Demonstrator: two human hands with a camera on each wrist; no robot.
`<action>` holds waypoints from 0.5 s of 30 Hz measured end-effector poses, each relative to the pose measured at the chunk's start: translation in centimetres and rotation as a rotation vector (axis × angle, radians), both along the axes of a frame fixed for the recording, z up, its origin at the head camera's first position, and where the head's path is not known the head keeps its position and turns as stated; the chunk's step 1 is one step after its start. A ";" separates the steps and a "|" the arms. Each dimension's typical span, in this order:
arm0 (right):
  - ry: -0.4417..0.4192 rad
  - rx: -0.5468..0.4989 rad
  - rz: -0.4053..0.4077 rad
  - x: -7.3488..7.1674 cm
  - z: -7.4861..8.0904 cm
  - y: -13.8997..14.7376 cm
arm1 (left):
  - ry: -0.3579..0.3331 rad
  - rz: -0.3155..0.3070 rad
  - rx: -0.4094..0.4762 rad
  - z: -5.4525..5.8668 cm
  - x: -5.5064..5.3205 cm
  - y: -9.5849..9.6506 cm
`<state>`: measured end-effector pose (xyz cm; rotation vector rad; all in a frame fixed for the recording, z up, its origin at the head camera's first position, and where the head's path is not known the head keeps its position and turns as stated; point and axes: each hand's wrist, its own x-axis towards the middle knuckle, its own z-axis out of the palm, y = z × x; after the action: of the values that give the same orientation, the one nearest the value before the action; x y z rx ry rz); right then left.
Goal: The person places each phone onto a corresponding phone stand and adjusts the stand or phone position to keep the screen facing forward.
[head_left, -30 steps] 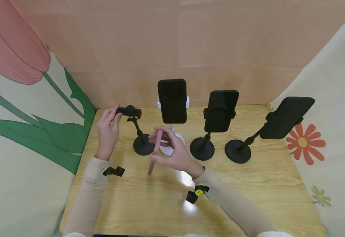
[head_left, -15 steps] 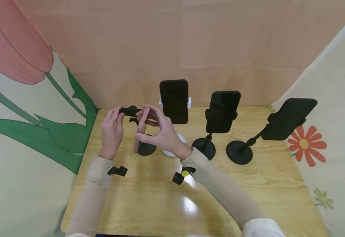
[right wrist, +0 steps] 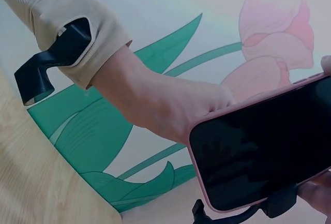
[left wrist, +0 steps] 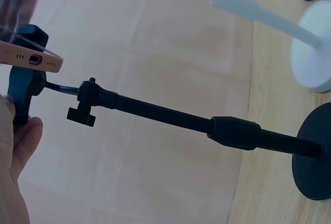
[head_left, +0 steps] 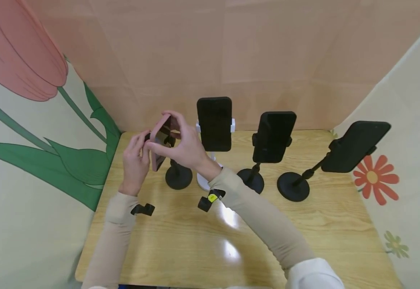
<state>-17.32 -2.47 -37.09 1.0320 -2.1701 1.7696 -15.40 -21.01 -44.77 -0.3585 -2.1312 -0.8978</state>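
My right hand [head_left: 189,148] pinches a pink phone [right wrist: 264,144] by its opposite long edges, thumb on the near one. The phone is tilted at the black clamp [left wrist: 23,89] of a phone stand [left wrist: 160,117], overlapping it in the left wrist view; whether it sits between the clamp's jaws I cannot tell. My left hand [head_left: 134,166] grips the outer left end of that clamp. In the head view the phone and right hand hide most of the clamp, while the stand's round black base [head_left: 178,177] shows below.
To the right stand a white stand holding a black phone [head_left: 214,124], a black stand with another phone [head_left: 274,136], and a third phone [head_left: 356,146] leaning on its stand. All are on the wooden table [head_left: 181,245]. Printed cloth [head_left: 33,180] borders the left side.
My right hand has carried the pink phone left and up, from in front of the white stand to the clamp, turning its screen into view. My left hand has stayed on the clamp.
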 end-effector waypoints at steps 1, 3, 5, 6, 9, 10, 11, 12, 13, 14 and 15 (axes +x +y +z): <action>-0.004 -0.002 -0.006 0.0 0.0 0.0 | -0.004 -0.001 0.001 0.0 0.0 0.0; -0.004 -0.011 -0.015 0.0 0.0 -0.2 | -0.008 0.002 -0.001 0.1 0.1 0.0; -0.012 -0.012 -0.032 -0.1 0.0 -0.4 | -0.007 0.007 -0.009 0.1 0.1 0.0; -0.014 -0.012 -0.038 -0.2 0.1 -0.5 | -0.006 0.008 -0.017 0.2 0.1 0.0; 0.006 0.004 -0.069 -0.3 -0.1 -0.8 | -0.005 0.009 -0.041 0.3 0.2 -0.2; 0.018 0.016 -0.089 -0.4 -0.2 -0.9 | -0.002 0.009 -0.044 0.3 0.1 -0.2; 0.030 0.028 -0.109 -0.4 -0.3 -1.1 | 0.003 0.006 -0.043 0.2 0.1 -0.3; 0.046 0.035 -0.127 -0.4 -0.5 -1.2 | 0.008 0.001 -0.045 0.2 0.1 -0.3; 0.064 0.040 -0.152 -0.5 -0.6 -1.3 | 0.014 -0.001 -0.048 0.2 0.0 -0.3; 0.082 0.044 -0.180 -0.5 -0.8 -1.5 | 0.023 -0.002 -0.049 0.2 -0.1 -0.3; 0.099 0.048 -0.210 -0.6 -1.0 -1.7 | 0.032 -0.005 -0.050 0.1 -0.2 -0.3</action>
<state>-17.89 -4.12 -38.12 0.8456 -2.1798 1.5492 -15.55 -21.27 -44.65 -0.4005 -2.1275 -0.8374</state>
